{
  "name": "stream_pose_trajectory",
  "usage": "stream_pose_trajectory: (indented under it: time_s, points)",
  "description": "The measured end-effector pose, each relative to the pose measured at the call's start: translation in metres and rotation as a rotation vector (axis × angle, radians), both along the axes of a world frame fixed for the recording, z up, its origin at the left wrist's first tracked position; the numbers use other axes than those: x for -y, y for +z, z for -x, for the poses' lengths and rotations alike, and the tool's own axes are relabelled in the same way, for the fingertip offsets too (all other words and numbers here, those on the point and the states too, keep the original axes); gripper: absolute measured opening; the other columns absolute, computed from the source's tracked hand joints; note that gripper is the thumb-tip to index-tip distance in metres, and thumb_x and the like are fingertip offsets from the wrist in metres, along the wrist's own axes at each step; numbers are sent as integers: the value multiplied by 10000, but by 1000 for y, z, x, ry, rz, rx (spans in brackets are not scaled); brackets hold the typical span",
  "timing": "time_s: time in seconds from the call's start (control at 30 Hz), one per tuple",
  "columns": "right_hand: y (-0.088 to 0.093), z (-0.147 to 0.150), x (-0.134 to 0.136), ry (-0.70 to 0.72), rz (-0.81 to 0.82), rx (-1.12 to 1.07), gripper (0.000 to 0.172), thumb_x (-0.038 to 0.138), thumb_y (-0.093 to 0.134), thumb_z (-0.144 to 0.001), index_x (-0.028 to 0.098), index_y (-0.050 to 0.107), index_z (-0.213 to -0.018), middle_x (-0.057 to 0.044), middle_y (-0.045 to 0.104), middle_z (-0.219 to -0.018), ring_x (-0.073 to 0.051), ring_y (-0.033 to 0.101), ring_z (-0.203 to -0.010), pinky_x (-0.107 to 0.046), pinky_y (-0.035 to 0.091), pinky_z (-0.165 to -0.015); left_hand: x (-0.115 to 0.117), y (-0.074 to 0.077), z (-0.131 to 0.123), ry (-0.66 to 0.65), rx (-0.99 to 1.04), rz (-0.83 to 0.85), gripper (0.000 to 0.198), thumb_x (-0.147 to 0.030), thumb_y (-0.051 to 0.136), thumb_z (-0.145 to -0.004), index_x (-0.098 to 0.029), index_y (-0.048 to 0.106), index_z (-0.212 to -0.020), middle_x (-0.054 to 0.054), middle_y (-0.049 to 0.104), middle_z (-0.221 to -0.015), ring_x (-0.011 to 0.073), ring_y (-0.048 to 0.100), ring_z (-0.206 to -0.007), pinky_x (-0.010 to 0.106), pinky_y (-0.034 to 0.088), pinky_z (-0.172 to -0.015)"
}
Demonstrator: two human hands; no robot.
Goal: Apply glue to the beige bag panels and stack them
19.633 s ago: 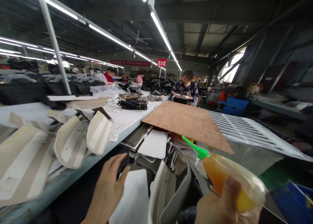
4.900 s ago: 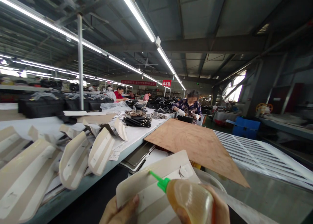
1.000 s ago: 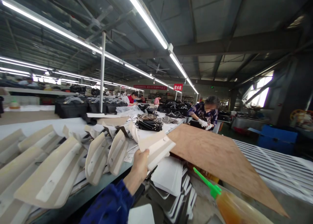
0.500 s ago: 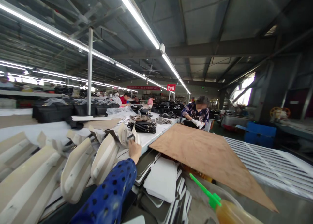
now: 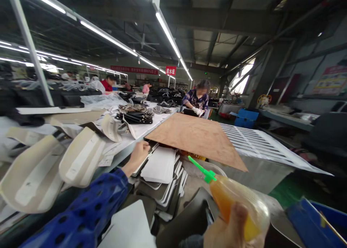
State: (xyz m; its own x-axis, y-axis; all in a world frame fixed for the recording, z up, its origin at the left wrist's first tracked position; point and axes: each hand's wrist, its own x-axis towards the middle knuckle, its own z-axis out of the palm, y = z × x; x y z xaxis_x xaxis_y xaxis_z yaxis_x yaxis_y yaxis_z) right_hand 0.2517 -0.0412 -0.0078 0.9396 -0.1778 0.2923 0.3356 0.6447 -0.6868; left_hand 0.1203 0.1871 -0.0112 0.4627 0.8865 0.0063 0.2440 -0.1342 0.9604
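One glue bottle [image 5: 238, 204] in right hand [image 5: 230, 230], nozzle up-left

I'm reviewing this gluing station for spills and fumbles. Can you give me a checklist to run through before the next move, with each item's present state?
1. Right hand has a firm hold on the glue bottle: ok, thumb pressed over its side.
2. Green nozzle is clear of every surface: ok, it points up into open air.
3. Left hand has a panel gripped: cannot tell; its fingers are at the top edge of the panel stack.
4. Panel stack is squared up: not ok, the panels fan out unevenly.
5. Co-worker is clear of both hands: ok, working at the table's far end.
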Motion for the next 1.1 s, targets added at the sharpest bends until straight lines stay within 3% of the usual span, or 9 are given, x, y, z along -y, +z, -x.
stream_pose_trajectory:
  time_s: [0.17, 0.27, 0.37, 0.5, 0.77, 0.87, 0.93, 1.0, 1.1]
  points:
    - [12, 10, 3, 19, 60, -104, 549, 502, 806, -624, 220, 586, -1041, -4, 554, -872, -160, 545, -731, -328, 541, -693, 86, -30, -27, -556, -359, -13, 203, -346, 648, -880, -149, 641, -833, -41, 613, -688, 100, 537, -530, 255, 458, -531]
    - [11, 11, 2, 15, 52, -79, 548, 503, 823, -589, 230, 602, -1010, 9, 562, -867, -158, 555, -762, -373, 524, -851, 117, -41, -38, -689, -449, -92, 257, -278, 821, -671, -192, 592, -747, -76, 509, -628, 116, 476, -551, 263, 347, -548]
    - [9, 10, 0, -22, 58, -62, 554, 504, 829, -564, 223, 618, -993, 13, 560, -831, -166, 545, -742, -399, 513, -863, 130, -46, -45, -656, -502, -177, 404, -167, 840, -572, -223, 440, -551, -85, 356, -527, 136, 358, -550, 294, 224, -549]
    - [10, 11, -1, -47, 28, -41, 564, 497, 853, -495, 217, 630, -931, 23, 553, -749, -151, 506, -646, -345, 525, -701, 135, -35, -47, -605, -490, -218, 483, -116, 754, -646, -215, 326, -444, -93, 239, -444, 123, 247, -499, 287, 189, -534]
    - [1, -2, 1, -85, -49, 4, 514, 445, 856, -490, 231, 693, -927, 20, 556, -669, -164, 502, -569, -333, 523, -547, 128, 60, 21, -280, -231, -174, 256, -216, 586, -714, -216, 388, -552, -89, 305, -506, 109, 316, -526, 281, 204, -505]
    - [-6, -4, -1, -93, 5, -27, 509, 452, 845, -498, 234, 711, -938, 11, 564, -659, -166, 481, -554, -340, 533, -538, 135, 84, 44, -221, -130, -98, 249, -335, 537, -800, -218, 431, -607, -67, 421, -528, 120, 443, -522, 254, 293, -495]
    - [-7, -3, -2, -122, 39, -33, 467, 456, 840, -485, 263, 714, -892, 5, 560, -665, -171, 468, -567, -316, 505, -491, 141, 81, 54, -233, -30, -13, 290, -437, 427, -876, -199, 553, -769, 30, 648, -748, 186, 633, -666, 267, 451, -540]
    - [-7, -1, -3, -132, 62, -34, 438, 464, 834, -481, 289, 712, -864, 6, 535, -642, -173, 438, -553, -303, 476, -453, 142, 65, 63, -210, 29, 22, 414, -509, 420, -882, -163, 614, -1001, 139, 705, -1056, 272, 699, -916, 346, 557, -699]
    - [-7, -1, -2, -107, 73, -35, 432, 480, 824, -495, 297, 701, -867, 11, 512, -614, -175, 416, -526, -333, 512, -492, 136, 25, 84, 19, -35, -56, 576, -492, 628, -785, -118, 575, -1219, 227, 597, -1333, 351, 521, -1274, 443, 360, -1090]
